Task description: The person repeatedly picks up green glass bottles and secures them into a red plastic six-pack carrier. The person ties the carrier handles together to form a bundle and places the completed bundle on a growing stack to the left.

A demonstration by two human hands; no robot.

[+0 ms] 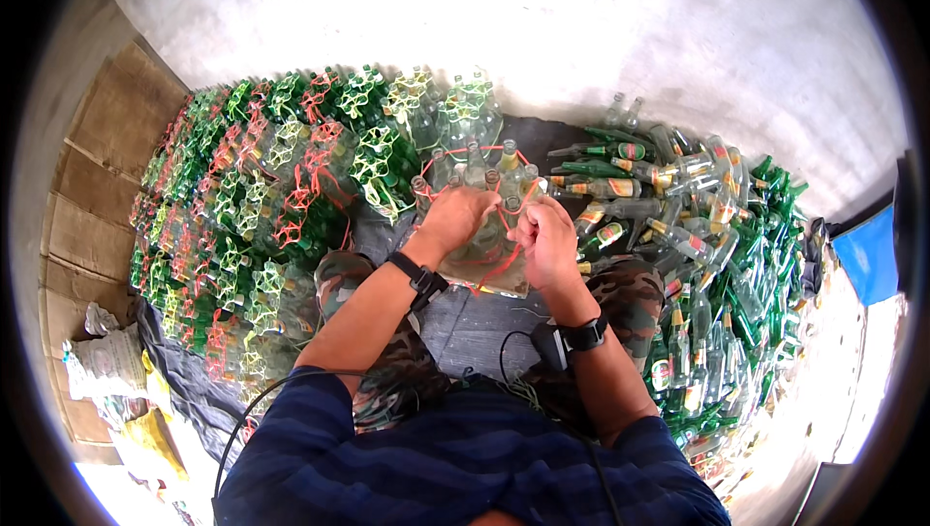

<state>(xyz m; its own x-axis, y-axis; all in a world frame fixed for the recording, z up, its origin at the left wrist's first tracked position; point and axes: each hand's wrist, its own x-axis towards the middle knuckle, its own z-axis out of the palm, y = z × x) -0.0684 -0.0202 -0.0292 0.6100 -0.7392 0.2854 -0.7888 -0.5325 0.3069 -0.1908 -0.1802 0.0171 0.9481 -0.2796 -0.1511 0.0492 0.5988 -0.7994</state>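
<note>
In front of me stands a cluster of several upright colourless glass bottles (pixel 476 166) on a piece of cardboard (pixel 501 283). Red plastic twine (pixel 503 215) runs around the bottle necks and crosses between them. My left hand (pixel 459 217) pinches the twine near the middle of the cluster, its fingertips close to the bottle mouths. Curled at the cluster's right side, my right hand (pixel 543 235) grips another stretch of the same twine. A loose red tail (pixel 501 270) hangs down the near side, over the cardboard. My hands hide part of the bottles.
Bundled bottles (pixel 290 163), tied with red and yellow-green twine, stand packed on the left. Loose green and colourless bottles (pixel 683 199) lie piled on the right. A pale wall (pixel 494 25) rises behind. Flattened cardboard (pixel 102 184) lines the left wall; sacks (pixel 120 373) lie lower left.
</note>
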